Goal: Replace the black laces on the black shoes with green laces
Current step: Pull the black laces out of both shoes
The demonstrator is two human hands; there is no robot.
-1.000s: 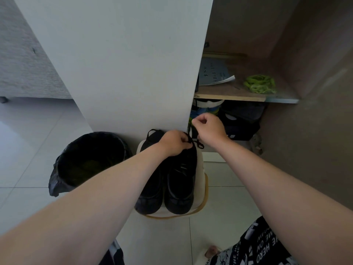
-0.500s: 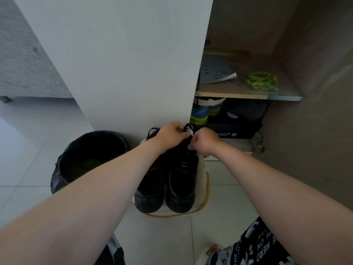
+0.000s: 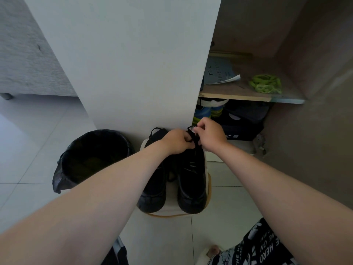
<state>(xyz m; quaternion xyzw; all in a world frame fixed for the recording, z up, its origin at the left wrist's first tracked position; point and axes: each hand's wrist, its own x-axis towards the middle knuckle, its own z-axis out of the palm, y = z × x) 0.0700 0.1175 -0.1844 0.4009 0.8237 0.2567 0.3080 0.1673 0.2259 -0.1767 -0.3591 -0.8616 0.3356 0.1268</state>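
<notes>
Two black shoes stand side by side on a small white stool [image 3: 207,205], toes toward me: the left shoe [image 3: 152,194] and the right shoe [image 3: 192,188]. Both my hands work at the top of the right shoe. My left hand [image 3: 177,141] grips the shoe's collar with curled fingers. My right hand [image 3: 211,134] pinches the black lace [image 3: 193,133] and lifts it just above the shoe. A bundle of green laces [image 3: 265,86] lies on the wooden shelf [image 3: 235,96] at the upper right.
A bin lined with a black bag [image 3: 91,159] stands left of the stool. A white cabinet panel [image 3: 133,64] rises behind the shoes. Papers [image 3: 219,73] lie on the shelf; other shoes and a dark box [image 3: 242,127] sit beneath it. My patterned shorts [image 3: 263,247] show bottom right.
My right hand came down to the shoe beside my left hand, then rose again with the black lace pinched. The left hand stayed on the shoe's collar.
</notes>
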